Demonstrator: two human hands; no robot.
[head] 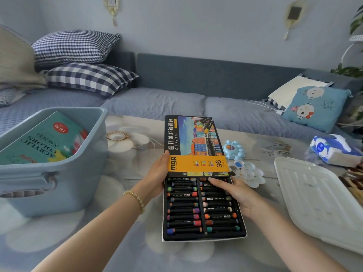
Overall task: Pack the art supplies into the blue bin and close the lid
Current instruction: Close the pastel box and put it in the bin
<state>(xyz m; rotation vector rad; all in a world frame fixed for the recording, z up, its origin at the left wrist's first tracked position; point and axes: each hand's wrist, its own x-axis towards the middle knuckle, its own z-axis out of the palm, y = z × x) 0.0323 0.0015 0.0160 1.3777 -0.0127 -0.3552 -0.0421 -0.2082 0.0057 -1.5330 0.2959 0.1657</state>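
Fingers (216,182) of the right hand (238,195) press the tray (202,211) while the left hand (159,173) pinches the sleeve (194,144) beyond, apparently closing it for the bin (64,185).

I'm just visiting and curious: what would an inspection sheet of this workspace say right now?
Surface: table under a floral cover, in front of a sofa.
Job's things: blue bin at left, open, an acrylic colors box leaning inside; oil pastel box, its sleeve partly slid off the tray of sticks; two flower-shaped palettes to its right; white lid lying flat at far right.
Clutter: tissue pack; brown items at the right edge, unclear.
Grippers: left hand holds the sleeve's edge; right hand rests on the tray's right side.
Cables: thin white cable on the sofa.
Surroundings: checked pillows, cartoon cushion, plant at right.
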